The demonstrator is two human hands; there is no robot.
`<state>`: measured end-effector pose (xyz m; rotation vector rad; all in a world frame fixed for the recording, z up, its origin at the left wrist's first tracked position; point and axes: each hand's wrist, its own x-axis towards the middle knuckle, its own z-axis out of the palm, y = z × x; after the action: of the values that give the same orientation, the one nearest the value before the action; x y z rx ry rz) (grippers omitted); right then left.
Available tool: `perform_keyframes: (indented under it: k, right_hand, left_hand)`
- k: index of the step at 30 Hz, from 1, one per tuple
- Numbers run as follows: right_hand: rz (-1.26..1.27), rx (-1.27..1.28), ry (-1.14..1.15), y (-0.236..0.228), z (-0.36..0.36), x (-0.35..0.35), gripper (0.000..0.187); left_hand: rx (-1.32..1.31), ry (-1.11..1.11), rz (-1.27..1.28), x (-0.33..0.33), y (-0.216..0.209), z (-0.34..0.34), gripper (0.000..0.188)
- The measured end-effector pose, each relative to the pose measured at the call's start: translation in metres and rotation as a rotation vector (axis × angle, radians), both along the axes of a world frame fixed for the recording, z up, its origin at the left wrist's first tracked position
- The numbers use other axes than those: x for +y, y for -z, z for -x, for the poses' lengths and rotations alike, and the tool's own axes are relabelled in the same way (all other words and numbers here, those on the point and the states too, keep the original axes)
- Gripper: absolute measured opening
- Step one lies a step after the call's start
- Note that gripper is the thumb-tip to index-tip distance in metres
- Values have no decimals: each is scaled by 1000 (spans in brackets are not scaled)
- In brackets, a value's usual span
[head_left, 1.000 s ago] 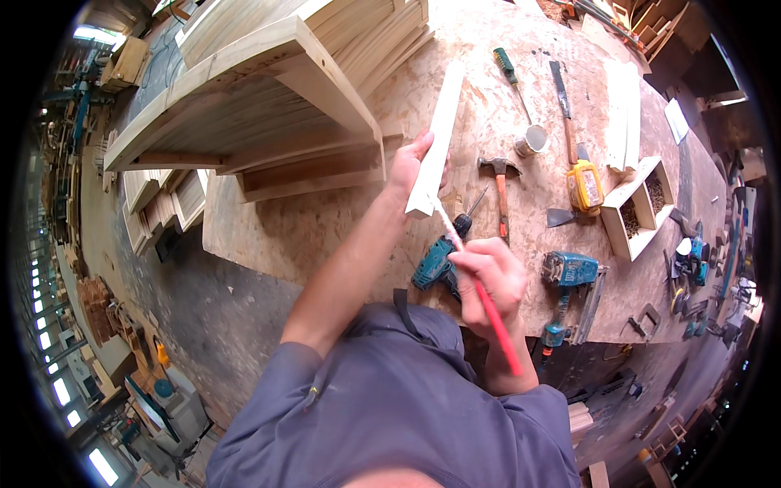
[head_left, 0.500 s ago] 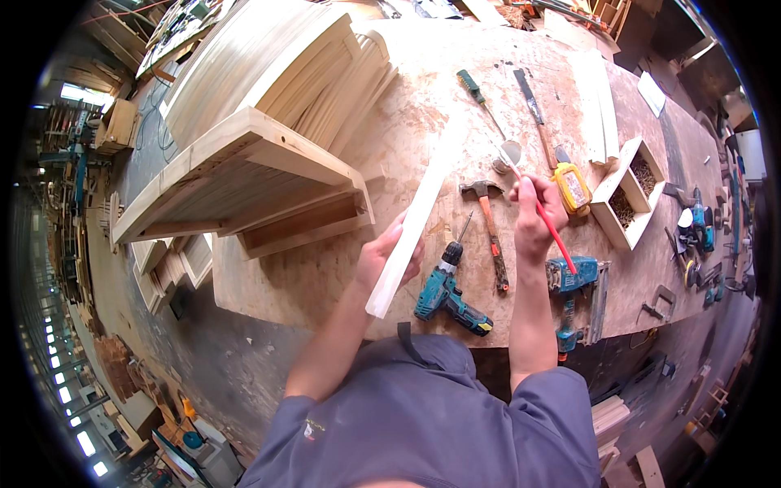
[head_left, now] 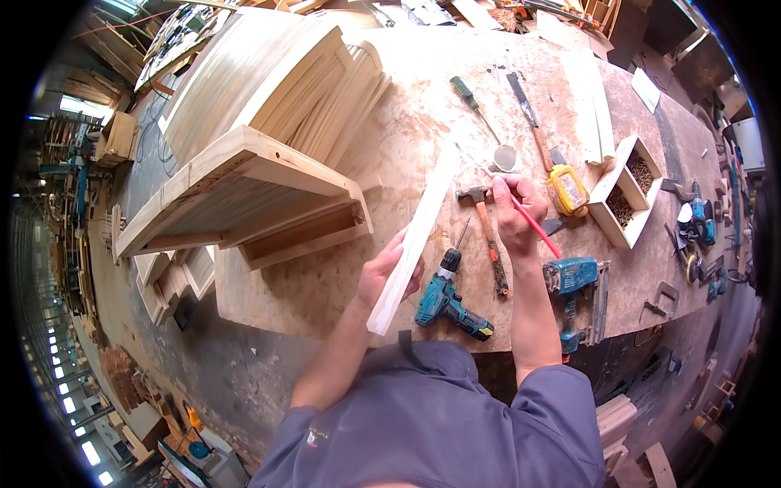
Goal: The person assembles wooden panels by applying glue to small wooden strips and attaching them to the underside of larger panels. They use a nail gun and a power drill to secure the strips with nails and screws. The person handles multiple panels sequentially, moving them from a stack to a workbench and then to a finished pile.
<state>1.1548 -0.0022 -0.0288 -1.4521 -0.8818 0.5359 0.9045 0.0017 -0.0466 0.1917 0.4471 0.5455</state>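
One pale wood strip [head_left: 413,241] sits in the grasp of our left hand [head_left: 379,273] above the worktop [head_left: 285,293], not yet set down, while our right hand's [head_left: 521,218] fingers pinch a red stick [head_left: 537,224] near the cup [head_left: 504,157], though glare may hide how much is finished.

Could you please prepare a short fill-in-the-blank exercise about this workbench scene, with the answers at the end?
The left hand holds a pale strip made of ____.
The right hand holds a thin stick coloured ____.
The hammer lies to the ____ of the drill.
The open box has ____ compartments.

Missing words: wood; red; right; two.
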Motion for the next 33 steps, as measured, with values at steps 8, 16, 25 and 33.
perform_keyframes:
  k: [8,16,25,33]
  right_hand:
    - [-41,123,69,17,-32,13,13]
    - [-6,25,-106,-6,14,-32,9]
    - [160,-258,341,43,-98,-17,24]
    - [819,-266,-257,13,-57,-13,32]
  left_hand:
    - [93,12,-22,-4,-8,5,57]
    - [126,-19,48,8,-7,-9,58]
    - [609,-42,-590,-12,15,38,54]
    - [1603,259,-1160,-50,-16,163,35]
